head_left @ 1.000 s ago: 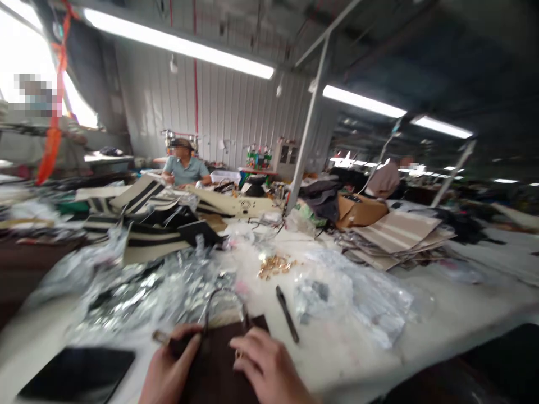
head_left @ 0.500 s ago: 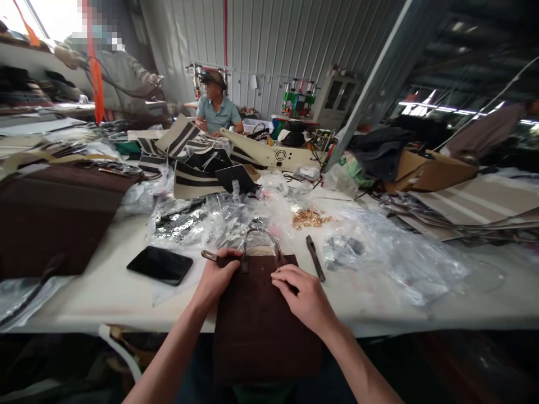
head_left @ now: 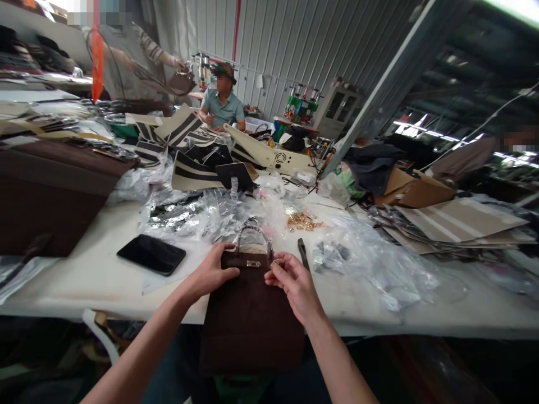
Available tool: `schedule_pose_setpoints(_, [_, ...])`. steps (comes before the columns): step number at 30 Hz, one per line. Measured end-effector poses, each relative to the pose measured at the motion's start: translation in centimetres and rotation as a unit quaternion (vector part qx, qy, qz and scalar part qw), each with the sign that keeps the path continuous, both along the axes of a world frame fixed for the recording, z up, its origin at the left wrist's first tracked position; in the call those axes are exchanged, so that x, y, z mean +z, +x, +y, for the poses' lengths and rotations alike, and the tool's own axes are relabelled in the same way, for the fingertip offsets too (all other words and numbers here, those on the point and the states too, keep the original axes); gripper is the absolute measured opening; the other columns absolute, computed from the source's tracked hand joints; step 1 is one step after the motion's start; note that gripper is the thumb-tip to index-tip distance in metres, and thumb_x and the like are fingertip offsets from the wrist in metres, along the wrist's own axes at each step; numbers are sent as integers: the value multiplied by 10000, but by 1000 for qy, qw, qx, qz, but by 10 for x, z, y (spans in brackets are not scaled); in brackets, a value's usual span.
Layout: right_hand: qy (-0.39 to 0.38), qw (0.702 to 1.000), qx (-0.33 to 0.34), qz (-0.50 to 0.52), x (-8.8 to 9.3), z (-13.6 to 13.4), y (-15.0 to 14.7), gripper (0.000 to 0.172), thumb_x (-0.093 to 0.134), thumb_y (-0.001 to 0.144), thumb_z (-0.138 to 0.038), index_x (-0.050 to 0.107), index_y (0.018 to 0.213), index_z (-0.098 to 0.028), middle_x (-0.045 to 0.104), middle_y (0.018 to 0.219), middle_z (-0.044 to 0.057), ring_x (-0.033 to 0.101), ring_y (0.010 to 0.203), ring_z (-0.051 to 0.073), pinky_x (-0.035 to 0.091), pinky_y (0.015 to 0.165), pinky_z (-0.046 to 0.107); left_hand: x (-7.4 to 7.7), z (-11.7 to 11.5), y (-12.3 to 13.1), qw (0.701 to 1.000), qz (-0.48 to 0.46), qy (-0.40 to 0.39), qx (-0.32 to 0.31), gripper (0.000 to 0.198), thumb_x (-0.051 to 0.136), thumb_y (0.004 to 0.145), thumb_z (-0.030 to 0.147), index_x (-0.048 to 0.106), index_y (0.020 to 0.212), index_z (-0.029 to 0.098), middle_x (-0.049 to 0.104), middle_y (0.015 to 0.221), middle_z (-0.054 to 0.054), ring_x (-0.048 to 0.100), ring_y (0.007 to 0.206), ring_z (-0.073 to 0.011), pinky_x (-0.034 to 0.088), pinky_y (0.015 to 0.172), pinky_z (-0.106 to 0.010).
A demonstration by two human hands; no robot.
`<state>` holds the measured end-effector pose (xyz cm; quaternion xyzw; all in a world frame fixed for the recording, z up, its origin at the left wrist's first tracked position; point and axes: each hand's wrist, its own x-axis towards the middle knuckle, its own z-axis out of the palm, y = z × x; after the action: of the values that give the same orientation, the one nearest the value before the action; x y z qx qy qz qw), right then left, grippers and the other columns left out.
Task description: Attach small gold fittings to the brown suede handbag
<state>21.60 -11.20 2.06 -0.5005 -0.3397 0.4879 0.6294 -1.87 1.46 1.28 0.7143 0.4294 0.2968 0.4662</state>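
Note:
A dark brown handbag (head_left: 252, 314) leans at the table's front edge, its arched handle (head_left: 254, 229) standing up. Across its top lies a brown strap (head_left: 236, 262) bearing a shiny metal plate (head_left: 253, 264). My left hand (head_left: 214, 272) is closed at the bag's upper left corner, thumb on the strap's left end and fingers behind. At the upper right corner, my right hand (head_left: 292, 283) pinches a small gold-coloured metal fitting (head_left: 274, 264), partly hidden by the fingers. Just beyond that hand a dark narrow tool (head_left: 303, 252) lies on the table.
A black phone (head_left: 151, 255) lies left of the bag, a larger brown bag (head_left: 54, 196) farther left. Behind are plastic bags (head_left: 219, 210), small gold fittings (head_left: 304, 221) and striped pieces (head_left: 193, 174). Flat panels (head_left: 458, 219) are stacked right. Two people are across the table.
The strap with the metal plate, which stuck out leftward from my left hand, now lies across the bag's top. My right hand has turned and raised the small fitting. The camera view has shifted.

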Motion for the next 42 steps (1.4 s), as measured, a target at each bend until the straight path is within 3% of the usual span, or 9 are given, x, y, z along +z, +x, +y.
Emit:
schedule_pose_setpoints(3, [1, 999, -30, -26, -4, -2, -3, 472, 1003, 855, -516, 776, 1140, -216, 765, 1054, 44, 783, 905, 220, 694, 835, 354, 11, -22, 5, 987, 36, 147, 52, 700, 780, 791, 262, 622, 1472, 225, 508, 1677, -186, 449, 1570, -468, 375, 1295, -696])
schedule_pose_setpoints(5, [0, 999, -40, -36, -5, -2, -5, 466, 1007, 845, -523, 786, 1118, -216, 786, 1081, 57, 783, 899, 227, 693, 808, 354, 19, -44, 17, 977, 19, 200, 76, 605, 763, 874, 268, 622, 1462, 244, 522, 1653, -179, 460, 1558, -450, 389, 1287, -694])
schedule_pose_setpoints(11, [25, 988, -83, -125, -5, -5, -7, 331, 1004, 838, -462, 829, 1005, -235, 833, 1060, 53, 773, 963, 248, 662, 901, 383, 27, -85, 49, 988, -131, 26, -81, 594, 785, 930, 238, 642, 1507, 224, 753, 1346, -142, 743, 1144, -298, 623, 1000, -421])
schedule_pose_setpoints(16, [86, 965, -93, -228, 0, -23, -9, 145, 887, 977, -405, 871, 1026, -269, 839, 1148, 65, 781, 1116, 273, 641, 1029, 412, 26, -81, 49, 984, -161, 35, -70, 252, 765, 992, 244, 831, 1236, 236, 809, 1129, -77, 760, 1014, -247, 593, 923, -344])
schedule_pose_setpoints(24, [176, 937, -43, -299, 18, -46, -13, 84, 759, 1081, -290, 841, 1071, -276, 815, 1177, 84, 787, 1113, 265, 670, 975, 400, 39, -86, 41, 974, -195, -70, -87, 253, 867, 942, 428, 874, 1108, 238, 854, 1091, -67, 788, 1035, -288, 621, 961, -374])
schedule_pose_setpoints(31, [180, 924, -1, -337, 24, -55, -4, 117, 752, 1083, -263, 854, 1135, -288, 831, 1199, 91, 798, 1131, 293, 683, 1007, 455, 37, -93, 30, 978, -176, -96, -66, 180, 861, 900, 381, 865, 993, 227, 863, 995, -49, 793, 946, -277, 628, 855, -353])
schedule_pose_setpoints(34, [202, 890, 9, -410, 36, -55, 1, 203, 705, 1096, -210, 853, 1202, -300, 830, 1203, 79, 801, 1110, 276, 681, 988, 426, 40, -95, 28, 984, -159, -49, -63, 104, 835, 920, 307, 853, 990, 233, 852, 967, -28, 780, 896, -245, 591, 799, -319])
schedule_pose_setpoints(38, [252, 807, 80, -528, 51, -52, 10, 384, 607, 1094, -107, 789, 1376, -296, 817, 1229, 77, 791, 1092, 252, 672, 958, 406, 50, -97, 27, 986, -117, 67, -99, 87, 770, 965, 187, 832, 986, 245, 829, 962, -2, 757, 873, -200, 545, 809, -295])
schedule_pose_setpoints(42, [265, 724, 116, -626, 67, -50, 18, 392, 565, 1083, -90, 774, 1365, -264, 818, 1200, 92, 781, 1050, 272, 656, 932, 448, 55, -99, 26, 984, -105, 94, -107, 102, 772, 971, 157, 815, 997, 245, 818, 962, 1, 750, 873, -195, 527, 800, -291])
